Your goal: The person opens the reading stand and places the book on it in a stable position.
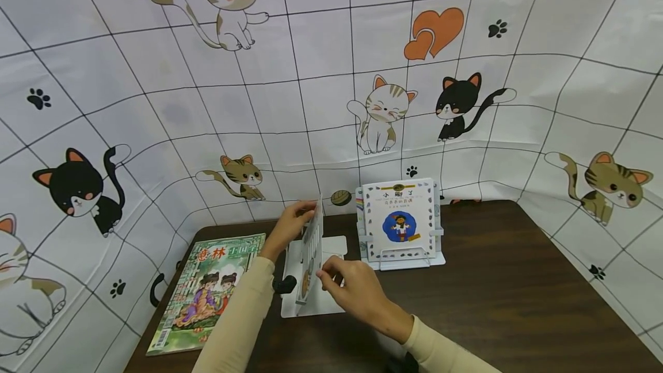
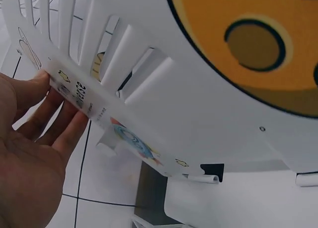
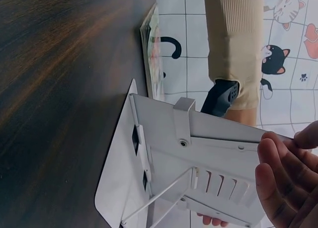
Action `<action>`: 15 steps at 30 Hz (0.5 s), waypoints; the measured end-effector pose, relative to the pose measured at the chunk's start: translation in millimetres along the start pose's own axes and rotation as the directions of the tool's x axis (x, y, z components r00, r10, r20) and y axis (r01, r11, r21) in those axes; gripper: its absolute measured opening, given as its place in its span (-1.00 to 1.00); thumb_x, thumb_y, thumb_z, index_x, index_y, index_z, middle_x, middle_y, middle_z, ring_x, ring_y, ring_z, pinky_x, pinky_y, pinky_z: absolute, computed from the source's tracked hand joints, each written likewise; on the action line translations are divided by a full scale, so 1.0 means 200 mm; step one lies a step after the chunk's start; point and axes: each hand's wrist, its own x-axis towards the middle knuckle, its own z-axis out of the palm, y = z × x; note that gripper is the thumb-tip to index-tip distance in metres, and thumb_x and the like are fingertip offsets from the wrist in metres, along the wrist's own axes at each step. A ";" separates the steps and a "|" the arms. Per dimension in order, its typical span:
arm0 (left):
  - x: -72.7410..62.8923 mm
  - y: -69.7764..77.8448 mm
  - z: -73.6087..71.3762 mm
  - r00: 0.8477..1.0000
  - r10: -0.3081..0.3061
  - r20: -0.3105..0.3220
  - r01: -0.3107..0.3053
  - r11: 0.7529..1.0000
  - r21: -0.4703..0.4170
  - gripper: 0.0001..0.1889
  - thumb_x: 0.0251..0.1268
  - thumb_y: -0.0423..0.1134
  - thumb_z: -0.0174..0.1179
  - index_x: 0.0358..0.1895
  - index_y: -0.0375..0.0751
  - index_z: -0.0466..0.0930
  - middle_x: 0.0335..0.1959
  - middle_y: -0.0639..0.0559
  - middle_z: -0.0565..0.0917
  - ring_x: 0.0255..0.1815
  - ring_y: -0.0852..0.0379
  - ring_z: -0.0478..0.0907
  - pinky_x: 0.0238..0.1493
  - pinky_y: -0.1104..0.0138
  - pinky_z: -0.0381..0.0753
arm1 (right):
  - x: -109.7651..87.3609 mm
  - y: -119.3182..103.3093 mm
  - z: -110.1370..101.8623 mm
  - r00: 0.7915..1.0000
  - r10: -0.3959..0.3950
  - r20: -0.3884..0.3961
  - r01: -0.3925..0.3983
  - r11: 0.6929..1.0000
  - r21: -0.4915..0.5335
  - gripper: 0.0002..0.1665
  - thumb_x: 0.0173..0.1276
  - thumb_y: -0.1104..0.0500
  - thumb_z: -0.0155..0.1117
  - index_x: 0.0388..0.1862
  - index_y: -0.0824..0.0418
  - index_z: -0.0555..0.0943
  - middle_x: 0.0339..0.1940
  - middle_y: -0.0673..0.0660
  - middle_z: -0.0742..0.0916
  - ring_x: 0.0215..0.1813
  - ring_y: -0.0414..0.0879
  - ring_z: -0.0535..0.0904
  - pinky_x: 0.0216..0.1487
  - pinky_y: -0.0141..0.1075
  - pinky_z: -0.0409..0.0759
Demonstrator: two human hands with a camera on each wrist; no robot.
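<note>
A white metal book stand [image 1: 311,263] with slots and printed cartoon pictures is at the middle of the table, its panel raised nearly upright over a flat base plate [image 1: 331,305]. My left hand [image 1: 291,227] grips the panel's far edge; in the left wrist view the thumb of that hand [image 2: 32,138] lies on the edge and the fingers go behind it. With my right hand [image 1: 359,289] I pinch the near edge. From the right wrist view, beside the right hand [image 3: 285,181], the panel's back [image 3: 169,158] shows a wire support leg [image 3: 164,193] reaching down to the base.
A second white stand [image 1: 437,259] at the back right holds an upright picture book [image 1: 399,223]. At the left lies a colourful magazine [image 1: 223,286]. Cat-print cloth [image 1: 321,102] hangs behind the dark wooden table [image 1: 492,281]. A black wrist camera [image 1: 285,285] sits on my left wrist.
</note>
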 end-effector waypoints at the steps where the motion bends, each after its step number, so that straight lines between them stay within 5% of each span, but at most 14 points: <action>1: 0.00 0.00 -0.01 1.000 -0.003 -0.001 0.003 1.000 -0.005 -0.59 0.67 -0.25 0.15 0.45 -0.28 0.55 0.34 -0.24 0.64 0.34 -0.17 0.58 0.38 -0.06 0.60 | 0.00 0.00 0.00 1.000 -0.004 -0.003 0.004 1.000 -0.004 -0.89 0.56 0.11 0.37 -0.24 0.00 0.69 -0.51 -0.21 0.77 -0.49 -0.49 0.56 -0.43 -0.60 0.46; 15: -0.05 -0.06 -0.10 0.991 -0.074 -0.115 0.071 0.997 -0.027 -0.56 0.62 -0.26 0.22 0.44 -0.30 0.54 0.35 -0.30 0.62 0.38 -0.22 0.56 0.40 -0.08 0.58 | 0.05 0.05 -0.07 0.999 0.045 -0.005 -0.045 0.998 0.035 -0.87 0.56 0.20 0.34 -0.27 0.14 0.70 -0.51 -0.07 0.81 -0.54 -0.45 0.59 -0.53 -0.54 0.44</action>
